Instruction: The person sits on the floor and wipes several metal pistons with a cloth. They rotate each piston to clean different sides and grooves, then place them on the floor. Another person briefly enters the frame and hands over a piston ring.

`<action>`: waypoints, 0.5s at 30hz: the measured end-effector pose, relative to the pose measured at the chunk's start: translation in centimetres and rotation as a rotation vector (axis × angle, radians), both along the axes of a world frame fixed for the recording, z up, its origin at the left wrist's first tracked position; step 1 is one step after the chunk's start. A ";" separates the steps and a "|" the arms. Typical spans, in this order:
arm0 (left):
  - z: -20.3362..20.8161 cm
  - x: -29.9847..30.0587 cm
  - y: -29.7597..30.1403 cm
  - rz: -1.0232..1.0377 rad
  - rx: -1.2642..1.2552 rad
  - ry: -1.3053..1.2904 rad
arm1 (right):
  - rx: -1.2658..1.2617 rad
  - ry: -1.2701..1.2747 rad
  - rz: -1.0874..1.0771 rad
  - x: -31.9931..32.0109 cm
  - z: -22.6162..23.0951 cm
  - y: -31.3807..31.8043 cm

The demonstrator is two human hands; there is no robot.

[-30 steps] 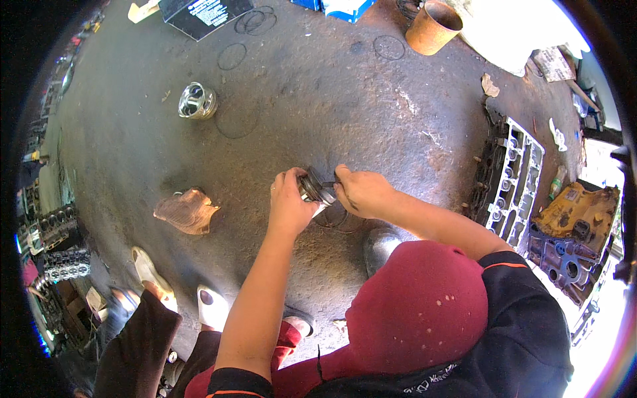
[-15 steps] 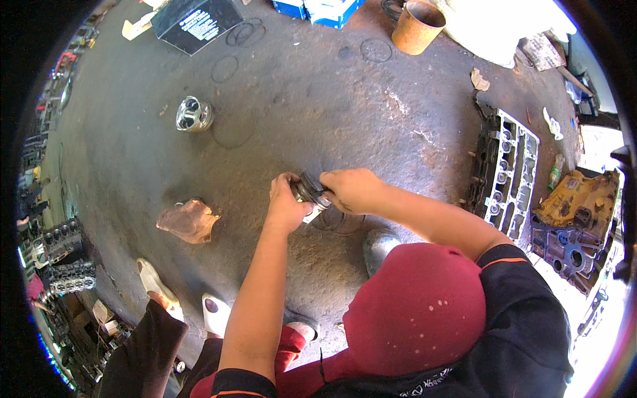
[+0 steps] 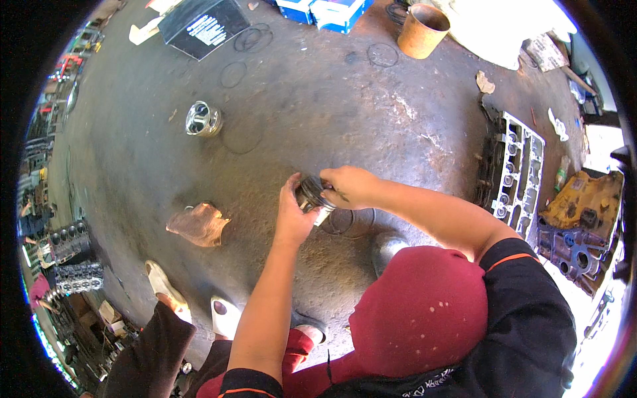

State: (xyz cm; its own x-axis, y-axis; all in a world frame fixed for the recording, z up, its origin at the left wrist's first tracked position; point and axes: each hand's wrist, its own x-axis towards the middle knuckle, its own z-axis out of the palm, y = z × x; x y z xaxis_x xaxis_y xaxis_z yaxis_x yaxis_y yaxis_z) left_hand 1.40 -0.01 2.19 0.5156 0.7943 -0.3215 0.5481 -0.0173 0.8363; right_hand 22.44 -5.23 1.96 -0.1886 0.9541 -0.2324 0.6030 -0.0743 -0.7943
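Both my hands hold a piston above the floor, its dark ringed end tilted up and its pale metal skirt showing below. My left hand (image 3: pixel 294 213) is closed around the side of the piston (image 3: pixel 310 188), thumb across the front. On the other side, my right hand (image 3: pixel 352 188) has its fingers bent against the ringed edge. The right fingertips are partly hidden, so I cannot tell whether they pinch a ring. Thin rings (image 3: pixel 358 223) lie on the floor just beyond my right hand's underside. A second, shiny piston (image 3: pixel 204 120) rests on the floor at far left.
A brown dry leaf-like scrap (image 3: pixel 199 224) lies left of my hands. To the right stands a cylinder head (image 3: pixel 517 169) beside yellow and dark engine parts (image 3: pixel 576 205). A rusty can (image 3: pixel 423 32), blue boxes (image 3: pixel 342 13) and a black box (image 3: pixel 204 28) sit far off. Another person's shoe (image 3: pixel 164 284) is at left.
The whole view has shifted slightly, moving the scene right and a little down. The piston stays between my hands, and their grip looks nearly the same.
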 end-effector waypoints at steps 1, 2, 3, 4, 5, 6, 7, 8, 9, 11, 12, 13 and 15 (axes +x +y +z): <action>0.0 0.0 -0.2 -0.018 0.050 0.013 | -0.031 0.096 -0.016 0.1 -0.6 -0.1; 0.0 0.0 -0.4 -0.033 0.082 0.031 | -0.042 0.194 -0.040 0.1 -1.2 -0.4; 0.0 0.0 -0.5 -0.046 0.116 0.048 | -0.092 0.261 -0.065 0.1 -1.8 -0.7; 0.0 0.0 -0.6 -0.048 0.094 0.044 | -0.137 0.435 -0.107 0.0 -2.4 -1.1; 0.1 0.0 -0.8 -0.044 0.093 0.051 | -0.224 0.577 -0.152 -0.2 -2.9 -1.6; 0.0 0.1 -0.8 -0.040 0.092 0.055 | -0.361 0.663 -0.210 -0.2 -3.3 -2.2; 0.0 0.0 -0.9 -0.033 0.085 0.060 | -0.354 0.782 -0.234 -0.4 -3.7 -2.6; 0.0 0.1 -1.0 -0.058 0.135 0.061 | -0.396 0.847 -0.273 -0.4 -3.8 -3.1; 0.0 0.0 -1.0 -0.079 0.173 0.067 | -0.443 0.915 -0.314 -0.5 -3.9 -3.4; 0.0 0.0 -1.2 -0.109 0.247 0.079 | -0.415 0.877 -0.320 -0.5 -3.6 -3.5; 0.0 -0.1 -1.3 -0.118 0.286 0.084 | -0.378 0.872 -0.325 -0.7 -3.2 -3.3; 0.0 -0.1 -1.5 -0.131 0.320 0.100 | -0.366 0.839 -0.337 -0.7 -2.7 -3.1; 0.1 0.0 -1.6 -0.111 0.261 0.098 | -0.128 0.387 -0.237 -0.6 -1.3 -2.4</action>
